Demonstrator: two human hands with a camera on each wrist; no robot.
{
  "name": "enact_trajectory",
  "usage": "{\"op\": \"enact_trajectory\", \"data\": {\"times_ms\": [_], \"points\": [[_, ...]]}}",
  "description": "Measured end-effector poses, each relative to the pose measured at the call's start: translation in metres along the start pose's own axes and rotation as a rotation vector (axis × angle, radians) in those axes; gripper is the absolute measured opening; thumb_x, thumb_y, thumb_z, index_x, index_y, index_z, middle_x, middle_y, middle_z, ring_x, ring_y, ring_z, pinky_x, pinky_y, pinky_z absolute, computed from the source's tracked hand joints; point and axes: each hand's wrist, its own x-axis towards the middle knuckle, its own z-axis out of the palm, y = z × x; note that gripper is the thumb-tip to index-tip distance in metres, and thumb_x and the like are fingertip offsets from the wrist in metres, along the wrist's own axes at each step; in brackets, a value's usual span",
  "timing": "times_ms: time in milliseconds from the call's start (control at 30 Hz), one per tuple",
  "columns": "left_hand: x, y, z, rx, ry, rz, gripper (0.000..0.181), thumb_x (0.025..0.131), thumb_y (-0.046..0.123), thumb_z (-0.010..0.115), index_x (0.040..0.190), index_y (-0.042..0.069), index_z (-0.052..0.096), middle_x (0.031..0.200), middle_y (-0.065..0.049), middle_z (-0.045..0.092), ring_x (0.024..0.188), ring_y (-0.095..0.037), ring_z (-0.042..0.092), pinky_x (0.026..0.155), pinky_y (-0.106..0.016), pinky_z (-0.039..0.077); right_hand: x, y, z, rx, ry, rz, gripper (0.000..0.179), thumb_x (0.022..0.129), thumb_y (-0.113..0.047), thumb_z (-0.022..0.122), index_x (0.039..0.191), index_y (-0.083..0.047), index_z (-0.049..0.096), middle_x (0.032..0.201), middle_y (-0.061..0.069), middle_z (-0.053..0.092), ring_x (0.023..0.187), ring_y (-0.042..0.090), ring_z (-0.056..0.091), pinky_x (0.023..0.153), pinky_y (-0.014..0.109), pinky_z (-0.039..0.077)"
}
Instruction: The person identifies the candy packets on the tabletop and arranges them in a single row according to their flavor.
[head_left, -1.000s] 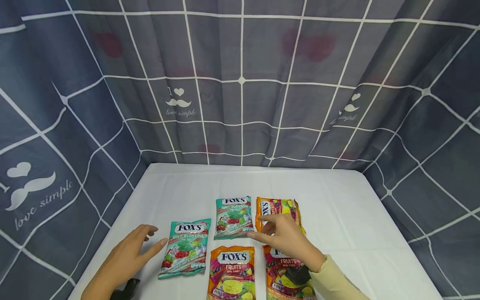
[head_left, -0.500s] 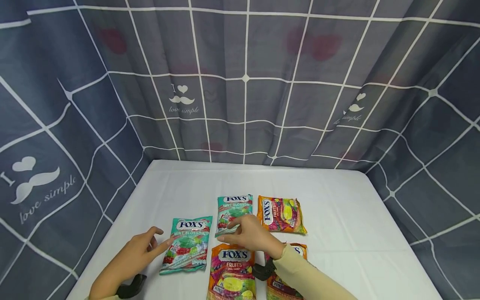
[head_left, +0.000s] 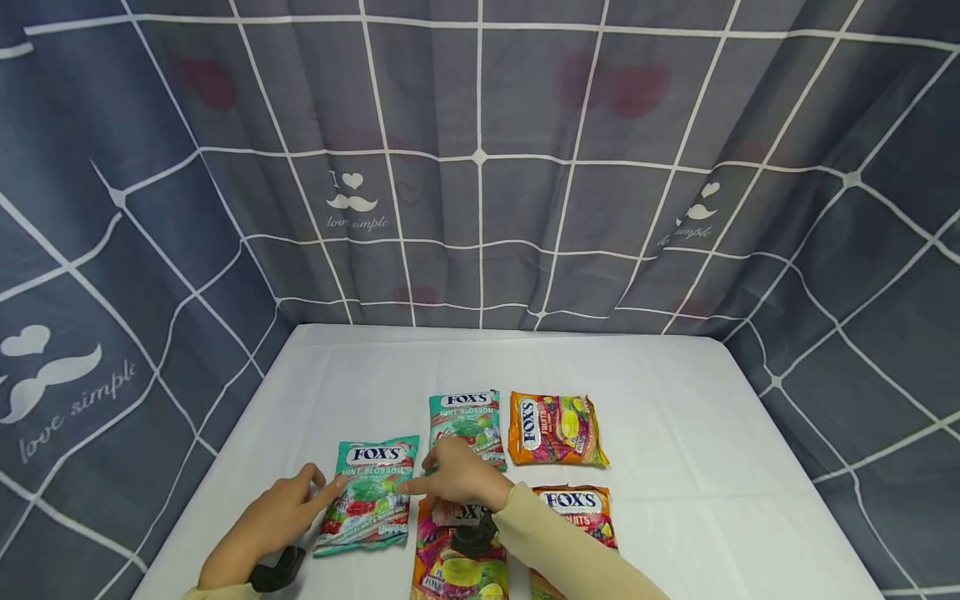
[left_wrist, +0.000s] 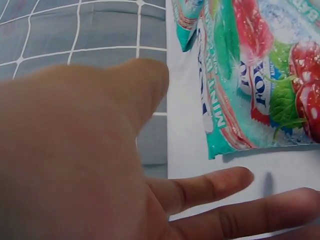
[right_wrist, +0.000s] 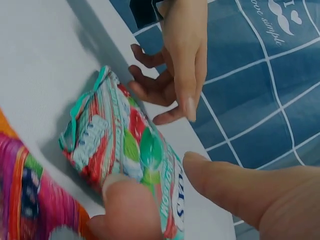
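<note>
A teal Fox's Mint Blossom candy bag (head_left: 366,500) lies face up on the white table, left of the other bags. My left hand (head_left: 273,518) is at its left edge, thumb and fingers spread; in the left wrist view the bag (left_wrist: 265,75) shows beyond the extended fingers. From the opposite side my right hand (head_left: 459,475) reaches over, its fingertips at the bag's right edge. The right wrist view shows my right thumb and finger apart over the bag (right_wrist: 135,135), not closed on it. My right hand partly covers a second teal bag (head_left: 468,417) behind.
An orange Fox's Fruits candy bag (head_left: 558,429) lies sideways at the back right. Two more orange bags are in front: one (head_left: 457,575) under my right wrist, another (head_left: 573,502) partly hidden by the sleeve. Dark gridded curtains (head_left: 480,167) surround the table (head_left: 660,400).
My right hand has moved left from the back orange bag, past the back teal bag, to the left teal bag. My left hand has moved slightly closer to that bag.
</note>
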Motion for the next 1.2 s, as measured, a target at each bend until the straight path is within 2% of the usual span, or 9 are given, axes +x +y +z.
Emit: {"op": "enact_trajectory", "data": {"times_ms": [133,233,300,367,567,867,1067,1200], "points": [[0.0,-0.005,0.007,-0.006,-0.012,-0.002,0.047,0.112,0.051,0.059,0.105,0.005,0.061,0.076,-0.003,0.057,0.066,-0.021,0.054,0.059,-0.039,0.044,0.005,-0.002,0.012,0.015,-0.03,0.016,0.059,0.102,-0.026,0.082,0.129,0.023,0.063,0.062,0.019,0.071,0.037,0.015,0.057,0.041,0.033,0.051],[0.001,-0.006,0.012,-0.023,-0.008,0.001,0.043,0.112,0.048,0.061,0.104,0.006,0.061,0.075,-0.003,0.057,0.065,-0.02,0.054,0.059,-0.038,0.044,0.009,-0.003,0.02,0.013,-0.044,0.019,0.046,0.102,-0.022,0.082,0.095,0.021,0.068,0.059,0.018,0.07,0.036,0.016,0.056,0.039,0.033,0.051],[0.002,-0.006,0.014,-0.035,0.0,0.011,0.042,0.112,0.046,0.061,0.105,0.005,0.061,0.074,-0.002,0.056,0.064,-0.019,0.054,0.06,-0.038,0.044,0.013,-0.002,0.024,-0.002,-0.04,0.016,0.047,0.101,-0.019,0.082,0.073,0.014,0.065,0.055,0.016,0.067,0.035,0.016,0.055,0.039,0.034,0.051],[0.003,-0.006,0.016,-0.051,0.012,0.018,0.04,0.113,0.044,0.061,0.105,0.005,0.061,0.073,-0.002,0.055,0.064,-0.019,0.054,0.06,-0.038,0.045,0.016,0.0,0.029,-0.026,-0.031,0.012,0.052,0.101,-0.018,0.082,0.061,0.008,0.063,0.051,0.012,0.065,0.034,0.015,0.055,0.039,0.035,0.051],[0.005,-0.005,0.019,-0.039,0.055,0.054,0.036,0.111,0.038,0.066,0.097,0.006,0.058,0.07,-0.001,0.052,0.061,-0.017,0.051,0.057,-0.034,0.041,0.021,0.005,0.036,-0.055,0.028,0.0,0.042,0.101,-0.012,0.082,0.066,0.007,0.07,0.045,0.008,0.06,0.033,0.018,0.055,0.037,0.034,0.049],[0.008,-0.008,0.023,-0.01,0.122,0.099,0.029,0.106,0.026,0.075,0.093,0.008,0.057,0.068,0.001,0.049,0.061,-0.015,0.048,0.055,-0.029,0.036,0.025,0.01,0.04,-0.109,0.11,-0.049,0.048,0.098,-0.009,0.084,0.055,0.002,0.067,0.04,0.003,0.053,0.031,0.019,0.052,0.035,0.031,0.046],[0.013,-0.007,0.021,0.001,0.14,0.14,0.03,0.105,0.027,0.077,0.091,0.011,0.055,0.067,0.003,0.047,0.058,-0.013,0.045,0.054,-0.028,0.033,0.028,0.011,0.04,-0.156,0.154,-0.072,0.049,0.097,-0.01,0.086,0.054,0.0,0.066,0.038,0.001,0.05,0.03,0.019,0.052,0.035,0.029,0.047],[0.014,-0.005,0.019,0.007,0.147,0.146,0.03,0.105,0.027,0.077,0.091,0.011,0.056,0.067,0.003,0.048,0.058,-0.013,0.046,0.053,-0.028,0.033,0.029,0.008,0.038,-0.152,0.18,-0.082,0.054,0.095,-0.009,0.088,0.05,-0.005,0.058,0.037,0.0,0.048,0.029,0.018,0.05,0.035,0.026,0.044]]}}
